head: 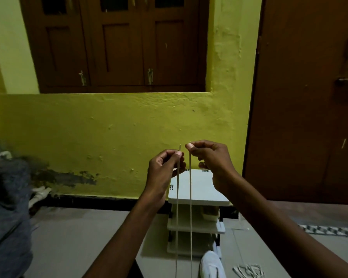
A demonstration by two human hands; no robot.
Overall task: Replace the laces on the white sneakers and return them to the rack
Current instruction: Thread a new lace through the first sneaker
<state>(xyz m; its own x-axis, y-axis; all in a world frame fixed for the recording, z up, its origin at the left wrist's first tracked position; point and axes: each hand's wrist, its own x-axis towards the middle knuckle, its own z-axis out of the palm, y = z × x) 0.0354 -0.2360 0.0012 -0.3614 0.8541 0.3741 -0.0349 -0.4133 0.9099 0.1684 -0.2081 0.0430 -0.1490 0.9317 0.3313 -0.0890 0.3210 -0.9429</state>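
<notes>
Head view: the lace (190, 197) looks light, limp and thin, so it is best gripped near its tips. The left hand (165, 167) pinches one end and the right hand (211, 159) pinches the other. Both strands hang straight down (leaving the frame below). One sneaker (211, 265) lies on the floor, just before the rack (201, 191).

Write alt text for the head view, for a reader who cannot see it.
The left hand and the right hand each pinch one of two thin beige shoelace strands hanging down. Behind stands a white shelved rack; a white sneaker lies near it.
</notes>
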